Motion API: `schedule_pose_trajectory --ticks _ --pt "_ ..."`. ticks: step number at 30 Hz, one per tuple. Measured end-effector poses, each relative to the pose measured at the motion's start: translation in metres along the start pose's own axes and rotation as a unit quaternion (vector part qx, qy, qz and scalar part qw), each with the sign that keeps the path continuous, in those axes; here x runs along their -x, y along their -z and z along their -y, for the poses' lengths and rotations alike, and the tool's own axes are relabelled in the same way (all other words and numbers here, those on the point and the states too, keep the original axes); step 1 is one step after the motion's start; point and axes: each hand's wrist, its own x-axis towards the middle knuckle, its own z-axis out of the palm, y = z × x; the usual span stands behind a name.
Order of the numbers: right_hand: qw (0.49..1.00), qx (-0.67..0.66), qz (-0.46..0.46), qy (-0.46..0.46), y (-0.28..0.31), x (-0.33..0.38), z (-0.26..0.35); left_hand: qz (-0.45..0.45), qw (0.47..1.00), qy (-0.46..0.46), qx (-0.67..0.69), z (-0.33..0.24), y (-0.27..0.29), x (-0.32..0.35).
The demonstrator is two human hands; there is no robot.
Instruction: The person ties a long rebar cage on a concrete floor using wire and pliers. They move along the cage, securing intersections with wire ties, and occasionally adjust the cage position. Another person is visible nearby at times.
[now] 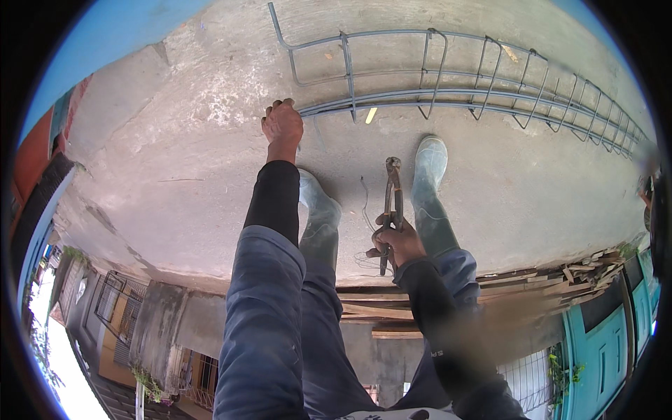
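Observation:
My left hand [283,123] is closed round the near end of a rebar cage [392,98], where its lower long bars meet. The cage is made of long grey steel bars with square stirrups spaced along it. My right hand [400,241] grips a pair of end-cutting pincers [393,187] by the handles, jaws pointing up and away from me, apart from the cage. Thin tie wire [365,208] hangs in loops by the right hand's fingers; whether that hand also holds it I cannot tell.
The cage stretches off to the far right over a concrete floor [210,168]. My grey rubber boots [431,164] stand between the cage and me. A small yellow strip [371,115] lies beside the bars. Stacked timber planks [518,287] and a turquoise wall panel [602,357] are at lower right.

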Motion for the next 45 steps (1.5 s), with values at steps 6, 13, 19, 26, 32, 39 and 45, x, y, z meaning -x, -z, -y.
schedule_pose_trajectory --ticks 6,13,19,26,32,39,45 --pt "1.000 -0.014 0.009 -0.014 0.000 0.000 0.005 0.124 0.987 -0.094 -0.042 -0.023 -0.006 -0.012" --pt "0.999 -0.052 -0.008 -0.003 -0.001 0.008 0.013 0.098 0.967 -0.233 -0.002 -0.033 0.013 -0.019" --pt "0.999 -0.051 -0.016 -0.007 -0.005 -0.001 0.001 0.103 0.950 -0.294 -0.030 -0.013 0.038 -0.011" --pt "0.999 -0.047 -0.014 0.000 -0.003 -0.003 0.005 0.053 0.950 -0.302 -0.054 -0.030 0.069 -0.036" --pt "0.998 -0.063 0.005 0.005 -0.002 -0.002 0.004 -0.006 0.965 -0.233 -0.123 -0.038 0.069 -0.062" --pt "0.997 -0.077 0.009 0.002 -0.003 0.008 0.017 -0.072 0.967 -0.218 -0.107 -0.052 0.076 -0.053" --pt "0.998 -0.054 0.009 0.008 -0.003 0.010 0.019 -0.014 0.971 -0.220 -0.095 -0.041 0.065 -0.032"
